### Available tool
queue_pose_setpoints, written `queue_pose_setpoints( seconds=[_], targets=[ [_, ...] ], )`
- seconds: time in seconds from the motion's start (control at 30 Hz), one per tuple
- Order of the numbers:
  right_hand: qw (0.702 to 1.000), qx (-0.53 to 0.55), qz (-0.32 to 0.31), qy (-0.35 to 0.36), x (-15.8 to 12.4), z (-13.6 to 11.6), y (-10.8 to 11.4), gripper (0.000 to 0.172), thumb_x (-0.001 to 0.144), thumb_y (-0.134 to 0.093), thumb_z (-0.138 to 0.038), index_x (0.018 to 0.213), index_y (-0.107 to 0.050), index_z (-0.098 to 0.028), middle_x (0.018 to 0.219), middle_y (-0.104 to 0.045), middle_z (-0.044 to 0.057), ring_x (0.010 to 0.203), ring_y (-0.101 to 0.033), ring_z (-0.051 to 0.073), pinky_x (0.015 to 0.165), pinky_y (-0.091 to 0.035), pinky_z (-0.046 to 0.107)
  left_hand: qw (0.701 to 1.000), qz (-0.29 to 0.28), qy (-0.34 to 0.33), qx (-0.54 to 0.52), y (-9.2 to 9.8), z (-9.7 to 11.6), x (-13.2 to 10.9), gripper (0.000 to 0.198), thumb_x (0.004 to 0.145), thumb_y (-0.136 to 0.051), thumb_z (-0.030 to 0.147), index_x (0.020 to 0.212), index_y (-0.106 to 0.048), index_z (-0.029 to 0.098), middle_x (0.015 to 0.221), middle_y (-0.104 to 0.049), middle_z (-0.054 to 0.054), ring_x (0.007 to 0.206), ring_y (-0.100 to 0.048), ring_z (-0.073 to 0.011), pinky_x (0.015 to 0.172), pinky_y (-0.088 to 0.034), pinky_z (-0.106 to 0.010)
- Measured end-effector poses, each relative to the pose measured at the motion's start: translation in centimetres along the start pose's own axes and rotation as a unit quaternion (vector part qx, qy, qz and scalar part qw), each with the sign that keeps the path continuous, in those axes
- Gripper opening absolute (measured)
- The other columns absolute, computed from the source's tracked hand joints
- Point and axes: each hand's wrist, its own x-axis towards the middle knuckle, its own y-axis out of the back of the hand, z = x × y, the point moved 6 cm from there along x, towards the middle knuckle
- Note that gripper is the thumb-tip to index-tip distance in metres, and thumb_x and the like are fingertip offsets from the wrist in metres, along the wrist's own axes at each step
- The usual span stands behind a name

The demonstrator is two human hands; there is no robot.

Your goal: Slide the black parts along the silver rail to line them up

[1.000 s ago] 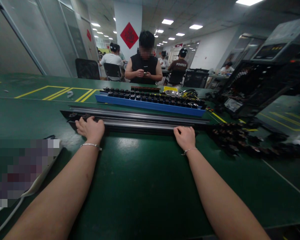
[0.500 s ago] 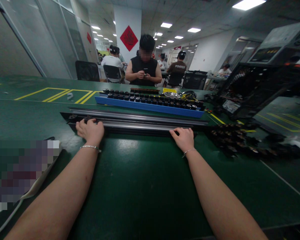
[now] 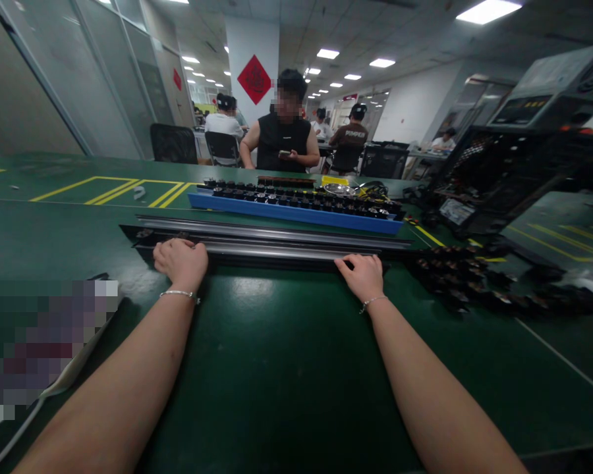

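A long black and silver metal rail (image 3: 277,243) lies across the green table (image 3: 277,368) in front of me. My left hand (image 3: 180,262) grips the rail near its left end, fingers curled over its near edge. My right hand (image 3: 362,274) holds the same rail further right, fingers bent onto it. Both wrists wear thin bracelets. Small black parts sit in the rail's left end by my left hand.
Behind the rail lies a blue tray (image 3: 296,212) with rows of black parts. A heap of black parts (image 3: 454,276) lies to the right, and a dark machine (image 3: 514,164) stands beyond it. A person in a black sleeveless top (image 3: 282,141) stands across the table.
My hands stay on the rail and have shifted only slightly; my right hand has slid a little left. The person opposite has lowered one arm.
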Motion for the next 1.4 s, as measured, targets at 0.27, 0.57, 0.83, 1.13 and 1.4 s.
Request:
queue_pose_setpoints(
  seconds=[0.27, 0.57, 0.83, 1.13, 1.4],
  targets=[
    [1.000, 0.000, -0.010, -0.003, 0.0, 0.0, 0.1, 0.045, 0.088, -0.039, -0.054, 0.091, -0.070, -0.022, 0.098, -0.070, 0.006, 0.099, -0.056, 0.025, 0.104, -0.024, 0.048, 1.000, 0.019, 0.025, 0.006, 1.0, 0.0, 0.2, 0.035, 0.073, -0.054, 0.028, 0.105, -0.052, 0.014, 0.119, -0.057, -0.017, 0.124, -0.043, -0.0337, 0.105, -0.032, -0.048],
    [1.000, -0.008, -0.004, -0.004, 0.0, -0.1, 0.1, 0.043, 0.089, -0.041, -0.052, 0.090, -0.070, -0.021, 0.096, -0.070, 0.005, 0.098, -0.057, 0.024, 0.103, -0.025, 0.047, 0.999, 0.017, 0.029, 0.006, 0.9, 0.1, 0.4, 0.030, 0.072, -0.054, 0.025, 0.101, -0.052, 0.015, 0.110, -0.061, -0.017, 0.117, -0.051, -0.0332, 0.101, -0.035, -0.048],
    [1.000, -0.004, 0.002, -0.002, 0.1, 0.0, 0.0, 0.044, 0.089, -0.039, -0.053, 0.087, -0.070, -0.022, 0.093, -0.070, 0.005, 0.097, -0.056, 0.024, 0.103, -0.024, 0.047, 1.000, -0.002, 0.020, -0.010, 0.9, 0.4, 0.5, 0.023, 0.072, -0.052, 0.022, 0.095, -0.053, 0.017, 0.101, -0.066, -0.013, 0.108, -0.058, -0.0323, 0.100, -0.035, -0.048],
    [1.000, -0.008, 0.001, -0.002, 0.1, 0.0, -0.1, 0.042, 0.090, -0.040, -0.052, 0.089, -0.070, -0.022, 0.095, -0.070, 0.005, 0.097, -0.057, 0.024, 0.103, -0.024, 0.047, 1.000, -0.024, 0.010, 0.002, 0.6, 0.4, 0.7, 0.018, 0.076, -0.049, 0.026, 0.091, -0.054, 0.019, 0.096, -0.067, -0.012, 0.104, -0.059, -0.0314, 0.097, -0.036, -0.046],
    [1.000, 0.001, 0.001, -0.004, 0.1, 0.0, 0.0, 0.044, 0.089, -0.040, -0.052, 0.089, -0.070, -0.022, 0.096, -0.070, 0.006, 0.098, -0.056, 0.024, 0.103, -0.023, 0.047, 0.999, -0.032, 0.002, 0.006, 0.0, 0.2, 1.0, 0.013, 0.076, -0.050, 0.032, 0.083, -0.054, 0.021, 0.089, -0.067, -0.009, 0.098, -0.061, -0.0307, 0.094, -0.038, -0.045]
  ],
)
